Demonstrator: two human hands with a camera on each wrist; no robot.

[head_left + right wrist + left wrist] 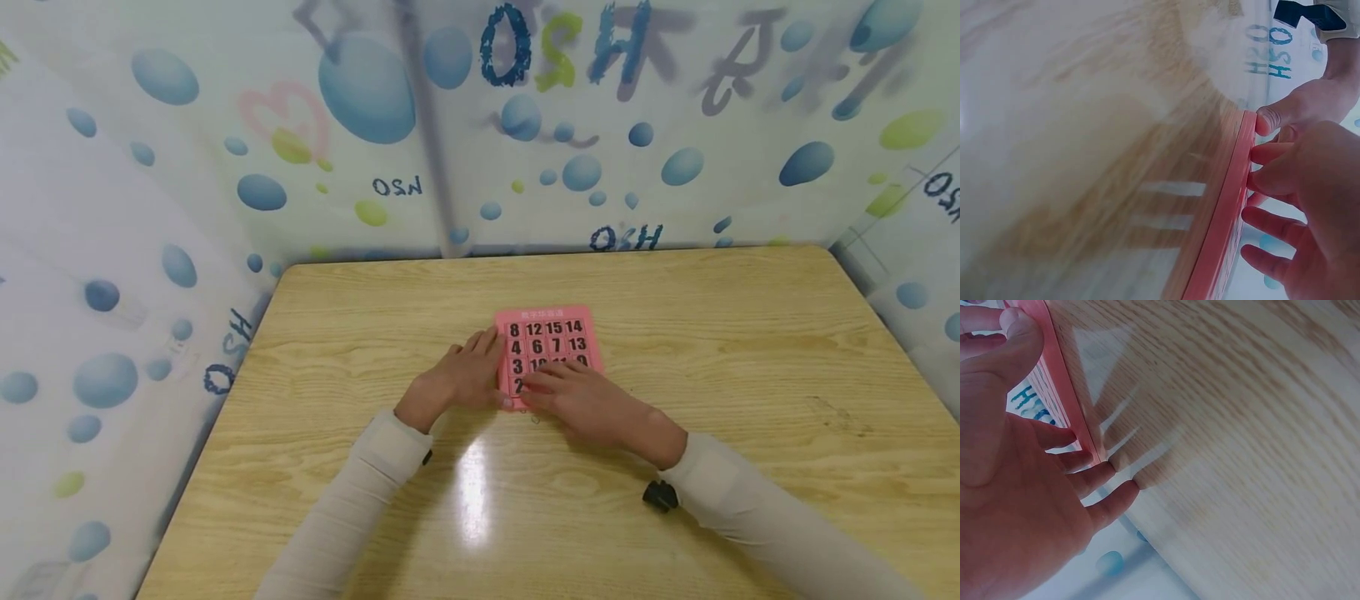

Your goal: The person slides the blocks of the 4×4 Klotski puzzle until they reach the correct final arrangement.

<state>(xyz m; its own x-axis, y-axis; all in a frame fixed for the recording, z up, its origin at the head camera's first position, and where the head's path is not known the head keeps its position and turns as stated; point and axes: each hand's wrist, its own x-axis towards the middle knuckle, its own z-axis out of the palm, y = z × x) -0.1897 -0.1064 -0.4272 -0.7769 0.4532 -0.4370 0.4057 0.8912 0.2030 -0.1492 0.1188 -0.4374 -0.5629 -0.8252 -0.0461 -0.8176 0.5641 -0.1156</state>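
Note:
A pink sliding number puzzle (556, 335) lies flat on the table, its tiles bearing black numbers. My left hand (468, 375) rests along its left side. In the left wrist view, that hand's fairly straight, spread fingers (1114, 503) reach the puzzle's side and the table, while the thumb is at the near corner. Over the lower rows lies my right hand (581, 402), its fingers extended across the tiles and hiding several of them. From the right wrist, the pink frame (1219, 215) shows edge-on, with the fingertips above it and the left thumb (1266, 122) at its far end.
The wood-grain table (712, 333) stretches out on all sides of the puzzle. Behind it stands a pale wall covering (525, 208) with blue and green spots and lettering. A dark wrist device (661, 496) sits under the right cuff.

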